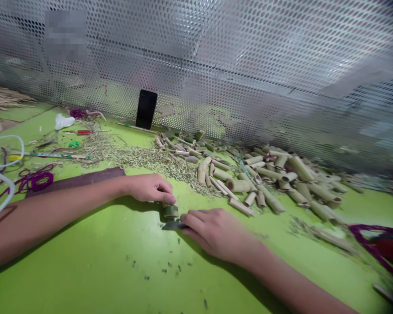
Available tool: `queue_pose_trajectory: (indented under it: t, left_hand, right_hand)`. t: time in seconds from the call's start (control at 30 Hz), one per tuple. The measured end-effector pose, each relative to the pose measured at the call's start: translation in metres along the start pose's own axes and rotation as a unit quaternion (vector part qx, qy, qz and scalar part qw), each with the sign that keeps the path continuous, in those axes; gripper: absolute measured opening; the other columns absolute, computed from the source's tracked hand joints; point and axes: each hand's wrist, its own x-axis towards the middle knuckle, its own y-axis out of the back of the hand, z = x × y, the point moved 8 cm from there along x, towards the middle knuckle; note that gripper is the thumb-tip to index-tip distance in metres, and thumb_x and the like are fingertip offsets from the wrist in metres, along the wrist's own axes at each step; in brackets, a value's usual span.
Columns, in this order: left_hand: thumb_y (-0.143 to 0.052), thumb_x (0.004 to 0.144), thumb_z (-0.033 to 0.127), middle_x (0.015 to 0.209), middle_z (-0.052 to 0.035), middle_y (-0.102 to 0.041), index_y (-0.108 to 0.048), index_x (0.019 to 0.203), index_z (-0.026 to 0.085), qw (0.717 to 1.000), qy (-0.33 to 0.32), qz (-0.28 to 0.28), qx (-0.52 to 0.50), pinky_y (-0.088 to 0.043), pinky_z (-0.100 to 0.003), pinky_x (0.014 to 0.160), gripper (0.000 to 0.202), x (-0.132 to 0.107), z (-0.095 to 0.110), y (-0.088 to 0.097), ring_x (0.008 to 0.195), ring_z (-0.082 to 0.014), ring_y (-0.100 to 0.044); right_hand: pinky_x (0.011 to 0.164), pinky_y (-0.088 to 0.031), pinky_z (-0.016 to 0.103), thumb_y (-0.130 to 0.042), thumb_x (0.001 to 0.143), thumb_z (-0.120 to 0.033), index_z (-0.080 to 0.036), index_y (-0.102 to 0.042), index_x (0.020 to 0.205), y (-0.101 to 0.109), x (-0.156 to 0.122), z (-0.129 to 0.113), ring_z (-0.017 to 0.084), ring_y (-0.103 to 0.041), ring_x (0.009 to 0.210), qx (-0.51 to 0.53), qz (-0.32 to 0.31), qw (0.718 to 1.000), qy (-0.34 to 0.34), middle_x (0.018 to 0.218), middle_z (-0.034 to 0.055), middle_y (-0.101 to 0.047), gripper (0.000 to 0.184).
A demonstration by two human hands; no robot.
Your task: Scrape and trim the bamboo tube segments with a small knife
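A short green piece of bamboo [170, 212] sits at the middle of the green table [94, 270]. My left hand [150, 188] grips it from above, thumb and fingers closed on its top. Just to its right, my right hand [212, 229] is wrapped around a small knife [173, 225]. The blade points left and lies close in front of the bamboo piece; whether it touches is unclear. Most of the knife's handle is hidden in my fingers. Small dark green shavings [164, 271] are scattered on the table in front of my hands.
Cut bamboo tubes [239, 186] are heaped behind my right hand, with shavings [150, 159] left of them. A phone [146, 109] leans against a perforated metal screen [196, 48]. Purple cord [39, 179], a red screwdriver [85, 132] and a white cable [6, 187] lie left.
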Motion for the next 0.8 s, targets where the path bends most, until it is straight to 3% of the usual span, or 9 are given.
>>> queue_pose_trajectory:
  t: [0.13, 0.3, 0.53, 0.8]
  left_hand:
    - [-0.058, 0.097, 0.057, 0.079, -0.0032, -0.061, -0.067, 0.079, 0.016, 1.000, 0.005, 0.003, -0.007, -0.041, -0.030, 0.069, 0.046, 0.000, -0.003, 0.000, 0.073, -0.0159, -0.055]
    - [-0.056, 0.097, 0.064, 0.078, -0.0038, -0.061, -0.068, 0.081, 0.016, 1.000, 0.016, 0.000, 0.003, -0.039, -0.030, 0.066, 0.053, 0.003, -0.007, -0.002, 0.071, -0.0168, -0.054]
    - [-0.055, 0.098, 0.066, 0.076, -0.0034, -0.061, -0.065, 0.077, 0.016, 1.000, 0.005, 0.002, -0.002, -0.039, -0.030, 0.066, 0.054, 0.004, -0.005, -0.003, 0.071, -0.0165, -0.053]
    - [-0.055, 0.099, 0.053, 0.073, -0.0020, -0.059, -0.061, 0.074, 0.017, 1.000, 0.008, 0.005, 0.001, -0.038, -0.029, 0.066, 0.045, 0.004, -0.004, -0.003, 0.069, -0.0156, -0.052]
  right_hand:
    - [0.053, -0.037, 0.027, -0.033, 0.114, -0.032, -0.017, -0.064, 0.095, 0.009, -0.005, -0.001, 0.012, -0.057, 0.053, -0.023, 0.043, 0.998, 0.027, 0.072, 0.0014, -0.069, 0.040]
    - [0.050, -0.034, 0.026, -0.037, 0.112, -0.026, -0.015, -0.066, 0.097, 0.017, -0.002, 0.010, 0.012, -0.056, 0.051, -0.057, 0.106, 0.993, 0.001, 0.068, 0.0016, -0.066, 0.035]
    - [0.050, -0.032, 0.027, -0.035, 0.114, -0.030, -0.015, -0.066, 0.097, 0.015, 0.006, 0.008, 0.013, -0.058, 0.052, -0.065, 0.102, 0.993, 0.000, 0.069, 0.0015, -0.067, 0.038]
    - [0.049, -0.031, 0.028, -0.029, 0.116, -0.036, -0.016, -0.065, 0.098, 0.016, 0.007, 0.007, 0.013, -0.059, 0.052, -0.063, 0.118, 0.991, -0.007, 0.069, 0.0015, -0.068, 0.046]
